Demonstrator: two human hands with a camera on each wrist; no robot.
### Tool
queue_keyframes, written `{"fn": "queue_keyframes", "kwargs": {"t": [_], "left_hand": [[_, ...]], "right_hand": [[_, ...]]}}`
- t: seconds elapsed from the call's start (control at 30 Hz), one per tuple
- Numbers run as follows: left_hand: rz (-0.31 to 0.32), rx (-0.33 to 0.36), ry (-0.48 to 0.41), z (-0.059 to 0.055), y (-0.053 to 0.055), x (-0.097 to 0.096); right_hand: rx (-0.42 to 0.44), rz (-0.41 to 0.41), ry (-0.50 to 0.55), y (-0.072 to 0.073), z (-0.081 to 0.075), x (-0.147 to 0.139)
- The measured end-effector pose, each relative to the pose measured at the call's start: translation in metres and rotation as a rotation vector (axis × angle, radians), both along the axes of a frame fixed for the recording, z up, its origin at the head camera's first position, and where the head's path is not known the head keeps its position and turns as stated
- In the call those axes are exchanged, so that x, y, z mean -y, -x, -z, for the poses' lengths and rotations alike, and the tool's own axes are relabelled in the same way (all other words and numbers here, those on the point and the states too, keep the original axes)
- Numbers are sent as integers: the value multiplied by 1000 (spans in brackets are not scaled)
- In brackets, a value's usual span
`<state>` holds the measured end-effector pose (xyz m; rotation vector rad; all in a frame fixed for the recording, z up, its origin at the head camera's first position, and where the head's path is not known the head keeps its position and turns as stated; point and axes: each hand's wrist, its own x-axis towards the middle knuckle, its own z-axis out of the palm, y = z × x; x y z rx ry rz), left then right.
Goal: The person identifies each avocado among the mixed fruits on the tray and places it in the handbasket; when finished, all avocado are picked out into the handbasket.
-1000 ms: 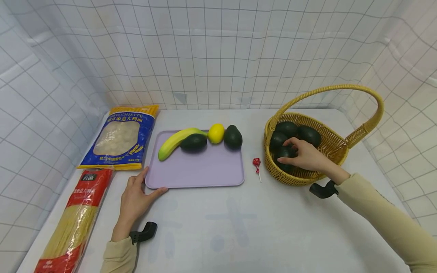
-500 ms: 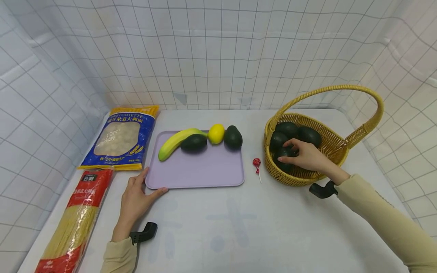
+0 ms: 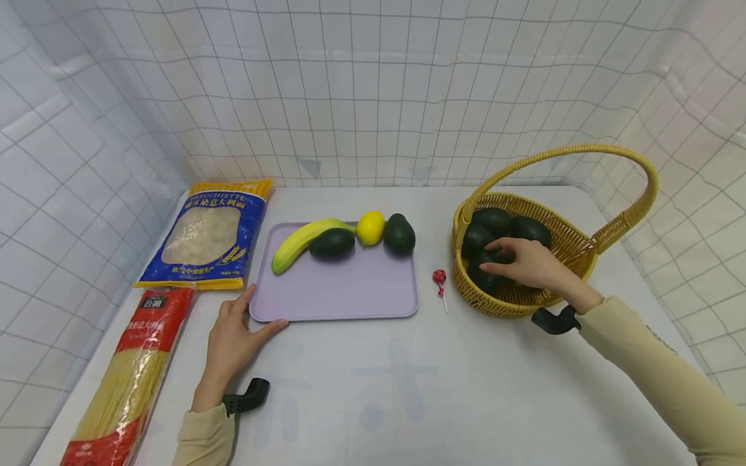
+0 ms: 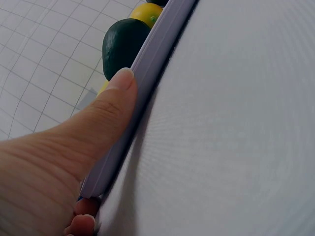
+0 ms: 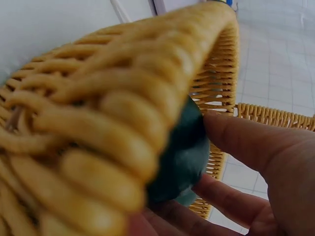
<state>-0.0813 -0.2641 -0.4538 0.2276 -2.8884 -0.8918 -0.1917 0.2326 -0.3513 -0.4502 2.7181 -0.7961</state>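
At the right, my right hand point(image 3: 536, 265) reaches into a yellow wicker basket point(image 3: 485, 305) and grips a dark green avocado point(image 3: 482, 279). The right wrist view has the thumb on the avocado's side and fingers around it, with the basket rim hiding part. More avocados lie beside it in the basket. My left hand point(image 3: 233, 338) rests at the near left corner of a lilac tray point(image 3: 338, 292), its thumb point(image 4: 110, 101) laid along the near rim and its other fingers by the left side. On the tray are a green-yellow banana point(image 3: 294, 244), a lemon point(image 3: 370, 228) and two avocados point(image 3: 332, 243).
A red-wrapped lollipop point(image 3: 440, 278) lies between tray and basket. Left of the tray sit a blue pasta bag point(image 3: 204, 236) and, nearer, a red packet of long noodles point(image 3: 131, 375). The basket's tall handle point(image 3: 583, 150) arches over its right part. A gridded white cloth point(image 3: 361, 97) hangs behind.
My right thumb has shifted slightly up and to the right on the avocado in the basket. The left hand and the tray stay where they were.
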Motion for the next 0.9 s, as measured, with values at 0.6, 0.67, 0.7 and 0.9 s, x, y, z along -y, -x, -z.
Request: {"fn": "queue_keyframes", "kwargs": {"t": [0.6,0.67,0.7,0.9], "left_hand": [[2,-8,-3,-1,0,-1],[2,-7,-3,-1,0,-1],[2,-6,-4,-1,0,-1],[0,-3,-7,-1,-1,-1]], "right_hand": [[-68,25,11,-1,-8,-6],[-82,22,11,-2,-9,-7],[-91,18,9,-3,-10,-8],[-191,-8,-6,-8,-13,-11]]}}
